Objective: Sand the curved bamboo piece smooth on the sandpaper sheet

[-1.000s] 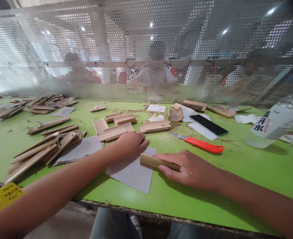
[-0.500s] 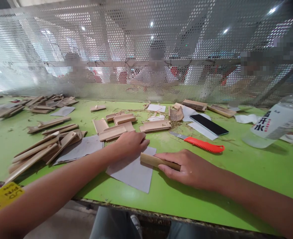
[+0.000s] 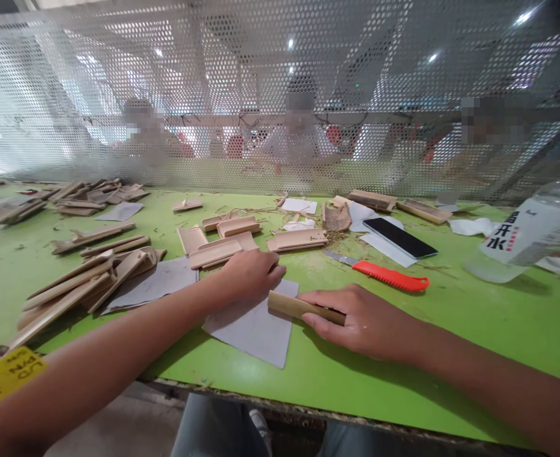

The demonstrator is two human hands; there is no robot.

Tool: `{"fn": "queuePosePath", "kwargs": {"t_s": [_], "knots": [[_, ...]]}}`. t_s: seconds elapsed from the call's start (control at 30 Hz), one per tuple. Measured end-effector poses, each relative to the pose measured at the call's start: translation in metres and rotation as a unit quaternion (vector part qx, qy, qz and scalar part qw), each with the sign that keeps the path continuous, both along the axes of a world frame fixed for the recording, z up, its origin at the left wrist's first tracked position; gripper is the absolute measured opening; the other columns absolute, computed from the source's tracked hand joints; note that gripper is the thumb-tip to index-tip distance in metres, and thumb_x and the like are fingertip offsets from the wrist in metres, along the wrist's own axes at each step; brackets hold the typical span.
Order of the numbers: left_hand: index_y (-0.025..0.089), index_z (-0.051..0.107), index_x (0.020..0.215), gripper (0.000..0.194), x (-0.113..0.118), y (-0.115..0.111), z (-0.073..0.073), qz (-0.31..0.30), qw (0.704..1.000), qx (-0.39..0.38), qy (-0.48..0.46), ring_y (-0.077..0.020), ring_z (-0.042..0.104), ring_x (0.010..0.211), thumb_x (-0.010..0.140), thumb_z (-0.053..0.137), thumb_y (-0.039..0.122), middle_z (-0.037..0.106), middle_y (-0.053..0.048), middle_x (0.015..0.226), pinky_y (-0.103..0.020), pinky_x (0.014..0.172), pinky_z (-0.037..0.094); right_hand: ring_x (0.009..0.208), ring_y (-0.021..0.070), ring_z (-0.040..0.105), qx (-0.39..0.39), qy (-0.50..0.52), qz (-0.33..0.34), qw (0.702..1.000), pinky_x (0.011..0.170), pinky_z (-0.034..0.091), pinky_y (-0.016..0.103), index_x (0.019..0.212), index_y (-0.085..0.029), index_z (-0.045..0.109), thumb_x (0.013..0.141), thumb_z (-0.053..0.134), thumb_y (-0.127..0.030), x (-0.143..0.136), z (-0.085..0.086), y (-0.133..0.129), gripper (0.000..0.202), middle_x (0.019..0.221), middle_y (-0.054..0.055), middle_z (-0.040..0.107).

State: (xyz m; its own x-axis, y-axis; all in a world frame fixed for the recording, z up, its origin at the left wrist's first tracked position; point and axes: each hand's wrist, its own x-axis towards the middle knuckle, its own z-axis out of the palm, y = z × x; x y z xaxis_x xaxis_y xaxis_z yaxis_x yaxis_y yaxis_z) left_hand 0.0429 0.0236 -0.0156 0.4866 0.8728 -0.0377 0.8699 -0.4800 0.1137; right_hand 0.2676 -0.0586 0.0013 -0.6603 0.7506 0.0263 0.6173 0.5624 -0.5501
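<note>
My right hand [image 3: 363, 320] is wrapped around a split bamboo piece [image 3: 284, 306], whose pale end points left. That end lies over the right edge of a sheet of grey-white paper [image 3: 251, 333] on the green table. My left hand [image 3: 251, 274] is closed with curled fingers at the far side of the paper; whatever it may hold is hidden. Just beyond it lie several curved bamboo pieces [image 3: 218, 252]. An orange-handled utility knife [image 3: 389, 277] rests beyond my right hand, blade to the left.
More bamboo pieces [image 3: 70, 295] are heaped at left on another paper sheet [image 3: 149, 285]. A phone [image 3: 399, 238] lies at the back right, near a tilted plastic bottle [image 3: 522, 238]. Behind stands a perforated metal screen [image 3: 242, 76], with people beyond it. Shavings litter the green table [image 3: 356, 387].
</note>
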Motion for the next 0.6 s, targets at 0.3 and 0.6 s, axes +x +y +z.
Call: {"fn": "queuePosePath", "kwargs": {"t_s": [0.3,0.6], "knots": [[0.020,0.067,0.086,0.041,0.0005,0.0004,-0.0010,0.002,1.000,0.012,0.014,-0.0211,0.057,0.062,0.100,0.038,0.045,0.071,-0.009,0.080,-0.032,0.057,0.036,0.066,0.0152,0.056,-0.019,-0.021,-0.003,1.000,0.059,0.032,0.029,0.110,-0.023,0.072,0.101,0.052,-0.034,-0.0009,-0.0003,0.0011,0.023,0.082,-0.001,0.071],[0.019,0.066,0.089,0.040,0.0011,-0.0014,0.0033,-0.003,1.000,0.008,0.024,-0.0209,0.058,0.063,0.102,0.038,0.044,0.072,-0.008,0.082,-0.032,0.055,0.033,0.059,0.0130,0.049,0.001,-0.027,-0.036,0.999,0.056,0.028,0.029,0.093,-0.022,0.066,0.102,0.050,-0.037,-0.0024,-0.0061,0.0022,0.023,0.067,-0.004,0.059]]}}
